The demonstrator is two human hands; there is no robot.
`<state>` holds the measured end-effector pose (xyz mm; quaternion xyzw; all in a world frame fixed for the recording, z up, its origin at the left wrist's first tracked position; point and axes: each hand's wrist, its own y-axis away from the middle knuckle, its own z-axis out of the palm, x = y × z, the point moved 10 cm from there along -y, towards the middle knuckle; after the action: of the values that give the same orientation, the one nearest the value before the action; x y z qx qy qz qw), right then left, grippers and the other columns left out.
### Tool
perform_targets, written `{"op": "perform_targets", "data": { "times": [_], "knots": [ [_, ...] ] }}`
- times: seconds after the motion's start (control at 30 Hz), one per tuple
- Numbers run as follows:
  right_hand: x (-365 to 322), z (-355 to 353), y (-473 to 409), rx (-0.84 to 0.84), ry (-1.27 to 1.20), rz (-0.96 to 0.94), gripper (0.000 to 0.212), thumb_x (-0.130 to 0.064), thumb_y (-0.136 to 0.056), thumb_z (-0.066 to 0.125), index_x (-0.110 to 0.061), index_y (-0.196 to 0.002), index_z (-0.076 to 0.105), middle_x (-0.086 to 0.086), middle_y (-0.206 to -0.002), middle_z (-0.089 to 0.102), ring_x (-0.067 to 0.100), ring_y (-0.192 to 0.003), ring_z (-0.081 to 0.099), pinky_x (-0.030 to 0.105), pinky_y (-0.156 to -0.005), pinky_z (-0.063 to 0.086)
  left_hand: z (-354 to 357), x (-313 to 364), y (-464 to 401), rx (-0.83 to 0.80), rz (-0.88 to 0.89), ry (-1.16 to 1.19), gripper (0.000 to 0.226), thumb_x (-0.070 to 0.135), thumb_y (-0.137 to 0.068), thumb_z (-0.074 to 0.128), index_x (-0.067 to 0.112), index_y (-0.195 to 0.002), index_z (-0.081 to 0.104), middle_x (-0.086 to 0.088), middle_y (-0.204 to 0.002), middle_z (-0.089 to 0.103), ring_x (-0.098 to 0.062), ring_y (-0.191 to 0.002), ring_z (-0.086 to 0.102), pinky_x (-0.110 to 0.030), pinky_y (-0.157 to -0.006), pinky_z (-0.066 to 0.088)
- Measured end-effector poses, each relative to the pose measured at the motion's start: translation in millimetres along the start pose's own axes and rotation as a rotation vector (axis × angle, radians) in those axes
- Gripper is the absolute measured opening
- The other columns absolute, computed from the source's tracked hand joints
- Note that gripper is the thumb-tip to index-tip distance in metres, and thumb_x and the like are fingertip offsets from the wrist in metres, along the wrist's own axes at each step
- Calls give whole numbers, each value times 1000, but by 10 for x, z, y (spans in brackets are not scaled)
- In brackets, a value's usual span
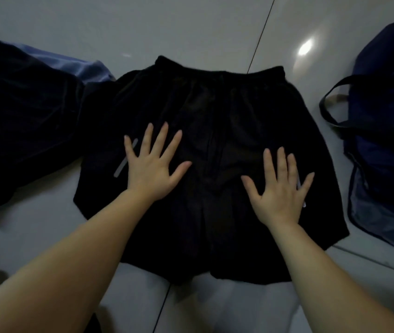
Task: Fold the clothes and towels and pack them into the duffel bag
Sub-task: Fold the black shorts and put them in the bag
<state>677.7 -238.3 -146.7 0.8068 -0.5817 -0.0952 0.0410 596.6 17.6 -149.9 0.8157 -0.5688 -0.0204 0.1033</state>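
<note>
Dark heaped garments (22, 111) far left, unfolded. Left hand (151, 169), right hand (279, 193): fingers spread wide, pressing black fabric shorts (215, 111) flat on floor. Step: smoothing. Next: fold lengthwise. Navy fabric duffel bag (383, 150) right, open.

Glossy pale grey tiled floor (143, 30) spreading across the whole view, a dark grout line (262, 33) running diagonally over it, a bright light reflection (305, 48) glaring just right of that grout line, dim, cool light falling on the tiles
</note>
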Motion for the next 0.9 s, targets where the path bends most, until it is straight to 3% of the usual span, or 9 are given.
{"op": "perform_targets", "data": {
  "times": [0.23, 0.3, 0.4, 0.5, 0.6, 0.7, 0.8, 0.9],
  "knots": [
    [80, -51, -310, -23, 7, 19, 82, -77, -85, 13, -33, -153, -1, -1, -162, 1, 19, -149, -5, 63, -114, -6, -150, 30, -294, -1, 46, 40, 75, 74, -87, 13, 38, -151, 0, 4, -161, -11, -23, -147, -11, -58, -115, -6],
    [84, -119, -293, -14, -86, 55, 83, -77, -85, 21, -33, -153, 2, -1, -162, 4, 18, -149, -4, 64, -112, -8, -188, -117, -132, 42, -14, 52, 75, 70, -88, 11, 32, -153, 3, 2, -161, -3, -20, -148, -5, -55, -116, -4],
    [-55, -370, -225, 127, -200, 100, 80, -70, -85, 29, -29, -152, 16, 5, -161, 14, 24, -148, 5, 68, -111, -5, -122, -391, 212, 34, -169, 84, 78, 66, -89, 7, 24, -153, 7, 1, -161, 7, -18, -148, 0, -52, -117, -3],
    [-698, -443, -215, 167, -196, -63, 78, -59, -83, 42, -26, -152, 23, 7, -160, 18, 27, -148, 10, 69, -110, 0, -53, -464, 435, 26, -196, 120, 75, 65, -90, 10, 25, -153, 12, 4, -160, 14, -20, -148, 6, -52, -116, 0],
    [-1462, -308, -247, 64, -142, -253, 80, -53, -86, 51, -30, -153, 14, 3, -162, 8, 25, -149, 2, 65, -111, -4, -174, -525, 484, 116, -193, 193, 67, 60, -92, 23, 25, -148, 32, 0, -155, 32, -25, -144, 22, -53, -115, 11],
    [-1729, -35, -212, -44, -79, -294, 73, -60, -94, 35, -31, -154, 5, -1, -162, -1, 21, -149, -7, 60, -115, -10, -431, -917, 651, 359, -400, 253, 56, 50, -91, 45, 20, -138, 47, -8, -144, 45, -29, -133, 37, -50, -103, 29],
    [-1658, 110, -111, -30, -20, -292, 69, -63, -95, 23, -28, -154, 9, 1, -162, 3, 22, -149, -3, 58, -116, -6, -302, -1476, 901, 339, -749, 511, 58, 45, -90, 59, 14, -137, 47, -14, -138, 44, -33, -126, 40, -43, -102, 32],
    [-1623, 138, -40, -5, 2, -299, 70, -64, -95, 22, -27, -153, 13, 2, -162, 8, 23, -149, 2, 58, -117, -4, -166, -1756, 1040, 356, -873, 794, 37, 42, -90, 60, 14, -113, 63, -7, -114, 58, -25, -106, 57, -33, -91, 43]
  ]
}}
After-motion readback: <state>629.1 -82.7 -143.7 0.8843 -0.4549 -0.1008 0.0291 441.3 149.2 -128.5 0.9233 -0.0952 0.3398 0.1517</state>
